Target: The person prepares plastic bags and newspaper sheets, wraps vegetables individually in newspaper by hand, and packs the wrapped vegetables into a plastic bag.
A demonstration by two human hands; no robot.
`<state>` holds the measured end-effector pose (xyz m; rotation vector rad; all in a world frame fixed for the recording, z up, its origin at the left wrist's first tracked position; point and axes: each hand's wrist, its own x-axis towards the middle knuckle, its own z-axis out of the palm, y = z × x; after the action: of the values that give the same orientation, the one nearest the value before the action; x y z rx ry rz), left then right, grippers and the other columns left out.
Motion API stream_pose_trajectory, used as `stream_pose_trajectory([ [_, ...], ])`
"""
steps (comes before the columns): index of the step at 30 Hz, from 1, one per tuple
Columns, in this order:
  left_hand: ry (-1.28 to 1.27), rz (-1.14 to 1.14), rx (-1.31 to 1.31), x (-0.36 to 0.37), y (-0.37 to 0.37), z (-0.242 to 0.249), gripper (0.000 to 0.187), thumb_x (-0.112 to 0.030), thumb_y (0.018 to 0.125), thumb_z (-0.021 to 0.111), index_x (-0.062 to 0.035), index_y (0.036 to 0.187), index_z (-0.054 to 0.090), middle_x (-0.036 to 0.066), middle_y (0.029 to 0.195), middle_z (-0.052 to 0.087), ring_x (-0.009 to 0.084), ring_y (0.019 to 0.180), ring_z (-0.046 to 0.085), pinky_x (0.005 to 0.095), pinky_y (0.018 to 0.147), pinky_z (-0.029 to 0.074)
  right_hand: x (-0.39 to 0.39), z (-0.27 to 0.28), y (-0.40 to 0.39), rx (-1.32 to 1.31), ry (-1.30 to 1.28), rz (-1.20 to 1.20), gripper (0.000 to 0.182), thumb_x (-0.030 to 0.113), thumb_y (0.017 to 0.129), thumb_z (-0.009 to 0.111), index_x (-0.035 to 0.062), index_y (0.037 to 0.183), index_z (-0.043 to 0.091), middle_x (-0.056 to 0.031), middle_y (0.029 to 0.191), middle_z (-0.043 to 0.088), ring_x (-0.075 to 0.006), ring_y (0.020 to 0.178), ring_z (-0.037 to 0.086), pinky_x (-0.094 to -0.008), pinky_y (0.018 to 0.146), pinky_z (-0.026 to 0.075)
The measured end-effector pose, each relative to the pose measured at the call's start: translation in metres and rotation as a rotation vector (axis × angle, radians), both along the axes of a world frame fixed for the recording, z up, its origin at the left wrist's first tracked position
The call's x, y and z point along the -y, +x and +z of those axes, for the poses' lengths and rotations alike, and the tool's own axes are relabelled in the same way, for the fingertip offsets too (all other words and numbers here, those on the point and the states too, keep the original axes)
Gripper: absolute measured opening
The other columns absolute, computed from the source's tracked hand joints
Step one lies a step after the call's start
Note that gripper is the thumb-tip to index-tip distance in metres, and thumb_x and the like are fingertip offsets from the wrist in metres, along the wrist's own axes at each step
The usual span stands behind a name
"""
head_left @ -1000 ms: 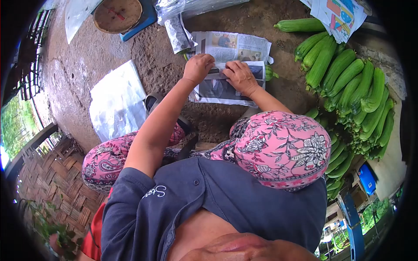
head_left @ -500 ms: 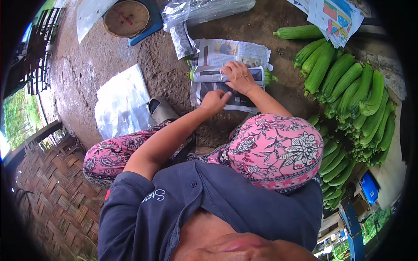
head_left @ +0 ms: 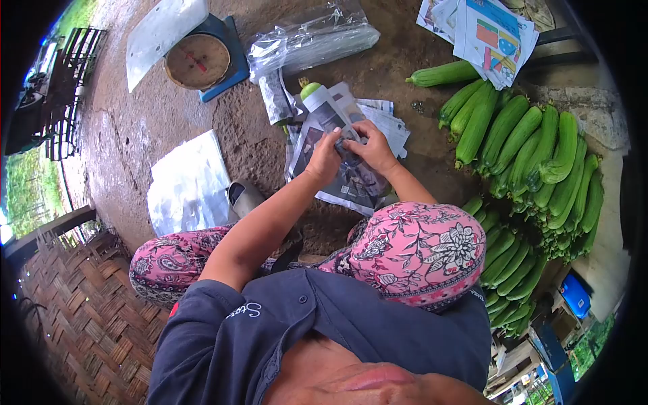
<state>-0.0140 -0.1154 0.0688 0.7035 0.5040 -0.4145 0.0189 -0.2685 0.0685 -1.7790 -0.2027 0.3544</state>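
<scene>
A long green vegetable lies tilted with its rounded end poking out of a newspaper wrap. My left hand pinches the left side of the wrap. On the right side, my right hand has its fingers closed on the same wrap, close to my left hand. More newspaper sheets spread under the roll and beside it. The lower end of the vegetable is hidden by paper and hands.
Clear plastic bags lie beyond the newspaper, near a blue scale. White plastic sheets are at left. Piled green vegetables and printed papers are at right. A grey shoe is near my left forearm.
The wrapped vegetable has turned from level to steeply tilted, its left end now pointing away. Both hands have moved close together on the wrap, and the paper beneath has shifted.
</scene>
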Motion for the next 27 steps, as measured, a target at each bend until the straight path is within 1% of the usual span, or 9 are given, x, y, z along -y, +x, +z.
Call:
stream_pose_trajectory([
  [2,0.025,-0.015,0.003,-0.005,0.01,0.018,0.035,-0.022,0.086,0.058,-0.0017,0.115,0.053,0.01,0.109,0.062,0.0209,0.103,0.06,0.0352,0.091,0.048,-0.001,-0.003,-0.002,-0.236,0.266,-0.01,0.042,0.023,0.078,0.076,0.0016,0.112,0.064,-0.0058,0.1,0.065,-0.0174,0.091,0.062,-0.0306,0.08,0.049],
  [5,0.062,-0.033,0.113,-0.008,0.022,0.035,0.031,-0.019,0.081,0.065,-0.0009,0.105,0.056,0.007,0.093,0.062,0.0187,0.084,0.062,0.0342,0.076,0.051,0.001,0.02,0.002,-0.475,0.412,0.107,0.036,0.022,0.084,0.071,0.001,0.112,0.064,-0.0054,0.101,0.064,-0.0151,0.096,0.059,-0.0303,0.084,0.047],
  [8,0.089,-0.042,0.181,-0.012,0.033,0.044,0.036,-0.014,0.078,0.065,-0.0016,0.111,0.056,0.008,0.096,0.064,0.0203,0.085,0.064,0.036,0.079,0.052,0.002,0.02,0.004,-0.123,0.259,0.0,0.042,0.024,0.087,0.069,-0.0001,0.12,0.059,-0.0073,0.104,0.064,-0.0153,0.098,0.059,-0.0298,0.086,0.046],
  [11,0.078,-0.065,0.279,-0.01,0.043,0.071,0.044,-0.014,0.077,0.065,-0.0014,0.118,0.054,0.01,0.104,0.063,0.0218,0.094,0.063,0.0371,0.086,0.051,0.016,0.002,0.022,0.216,0.001,-0.331,0.053,0.028,0.088,0.068,-0.0019,0.129,0.05,-0.0083,0.109,0.063,-0.0147,0.098,0.059,-0.0293,0.087,0.046],
  [12,0.068,-0.072,0.313,-0.009,0.045,0.076,0.048,-0.014,0.076,0.065,-0.0014,0.12,0.053,0.01,0.106,0.063,0.0223,0.097,0.063,0.0376,0.088,0.051,0.021,-0.003,0.02,0.001,0.146,-0.285,0.059,0.032,0.087,0.069,-0.0003,0.131,0.046,-0.0071,0.113,0.062,-0.0143,0.098,0.06,-0.0291,0.086,0.048],
  [15,0.042,-0.051,0.318,-0.004,0.048,0.078,0.055,-0.015,0.075,0.066,-0.0005,0.126,0.049,0.012,0.113,0.061,0.0235,0.102,0.061,0.0389,0.091,0.049,0.021,0.027,0.013,-0.705,0.605,0.111,0.056,0.035,0.088,0.067,0.0018,0.129,0.049,-0.0058,0.114,0.061,-0.0141,0.101,0.059,-0.0301,0.089,0.048],
  [16,0.059,-0.054,0.325,-0.005,0.05,0.079,0.058,-0.016,0.075,0.066,-0.0011,0.127,0.048,0.012,0.115,0.06,0.0239,0.103,0.06,0.0398,0.092,0.049,0.016,0.013,0.011,-0.73,0.686,0.094,0.051,0.036,0.091,0.063,0.0031,0.127,0.05,-0.0046,0.114,0.061,-0.013,0.099,0.059,-0.0295,0.088,0.048],
  [22,-0.009,-0.07,0.269,-0.012,0.054,0.078,0.065,-0.022,0.072,0.067,-0.0025,0.13,0.044,0.013,0.117,0.059,0.0258,0.105,0.06,0.0422,0.094,0.048,0.014,0.031,0.009,-0.681,0.653,-0.002,0.031,0.03,0.092,0.063,0.004,0.109,0.059,-0.0031,0.099,0.064,-0.0094,0.088,0.059,-0.026,0.079,0.048],
  [27,0.053,-0.153,0.343,-0.024,0.06,0.086,0.066,-0.022,0.071,0.067,-0.0021,0.129,0.043,0.015,0.116,0.059,0.028,0.107,0.06,0.0433,0.095,0.048,0.027,0.023,0.015,-0.311,0.236,-0.162,0.012,0.015,0.088,0.067,0.003,0.088,0.065,0.0013,0.081,0.064,-0.0045,0.074,0.055,-0.02,0.066,0.043],
])
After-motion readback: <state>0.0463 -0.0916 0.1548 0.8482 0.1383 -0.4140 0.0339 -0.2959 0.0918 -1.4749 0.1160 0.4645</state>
